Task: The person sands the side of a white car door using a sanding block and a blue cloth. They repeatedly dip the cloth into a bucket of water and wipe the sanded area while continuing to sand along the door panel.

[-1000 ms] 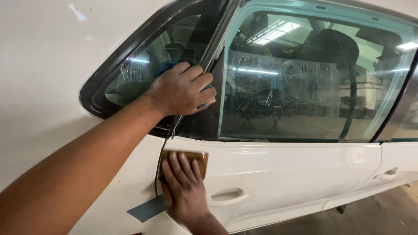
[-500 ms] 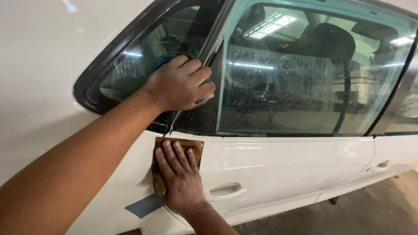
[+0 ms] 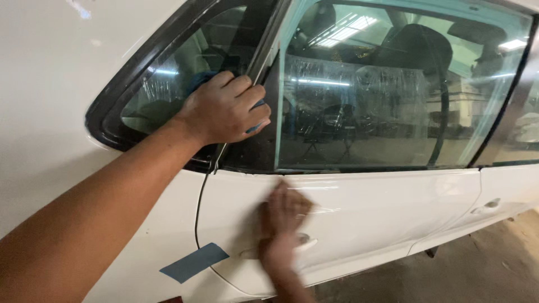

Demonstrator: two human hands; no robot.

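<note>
Fingers of right hand [image 3: 283,216] point up the white door [image 3: 393,207].

Two hands are seen: the left hand [image 3: 224,109] at about eleven o'clock and the blurred right hand [image 3: 283,224] at six o'clock. One blue cloth [image 3: 255,106] is counted, one strip of blue tape [image 3: 193,262] at seven o'clock, two door handles, and two windows.

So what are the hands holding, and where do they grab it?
The left hand presses a blue cloth under its palm. The right hand is too blurred to tell.
</note>
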